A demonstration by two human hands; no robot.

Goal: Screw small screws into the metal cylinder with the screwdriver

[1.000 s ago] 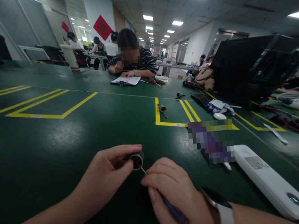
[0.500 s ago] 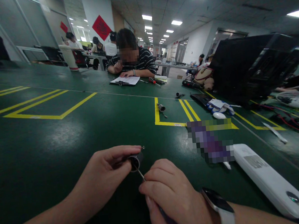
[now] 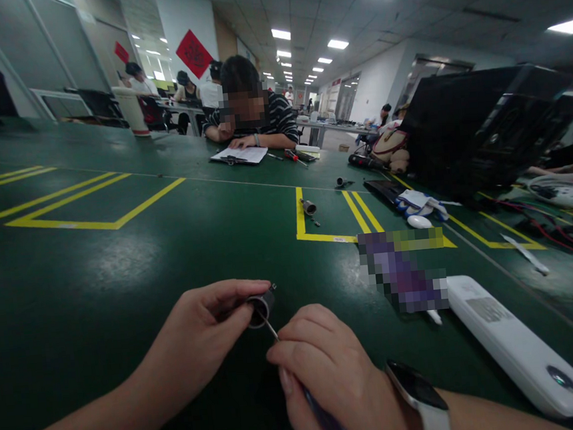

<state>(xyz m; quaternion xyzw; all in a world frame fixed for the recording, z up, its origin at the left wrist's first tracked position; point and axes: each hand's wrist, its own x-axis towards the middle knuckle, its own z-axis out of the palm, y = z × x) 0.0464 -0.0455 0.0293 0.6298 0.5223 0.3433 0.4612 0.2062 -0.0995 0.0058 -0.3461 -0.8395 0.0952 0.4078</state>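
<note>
Between the thumb and fingers of my left hand (image 3: 204, 336) is a small hollow metal cylinder (image 3: 263, 308), its open end turned toward me. A tiny metal piece (image 3: 273, 287) shows at its top by my fingertip. My right hand (image 3: 324, 365) is wrapped round the dark, see-through handle of a screwdriver (image 3: 270, 328). The thin metal shaft reaches into the cylinder's opening; its tip is hidden inside. Farther off, a similar metal cylinder (image 3: 308, 207) lies on the table with small parts (image 3: 316, 223) beside it.
Yellow tape (image 3: 299, 214) marks the green table (image 3: 209, 248). To the right lie a white elongated device (image 3: 523, 348), a pixelated purple item (image 3: 402, 275), gloves (image 3: 422, 203) and cables (image 3: 553, 232). A black case (image 3: 460, 133) stands behind. Opposite, a person (image 3: 278, 115) leans over a clipboard (image 3: 241, 154).
The cylinder looks slightly turned in my left fingers, showing more of its side. My right hand and the screwdriver have barely shifted.
</note>
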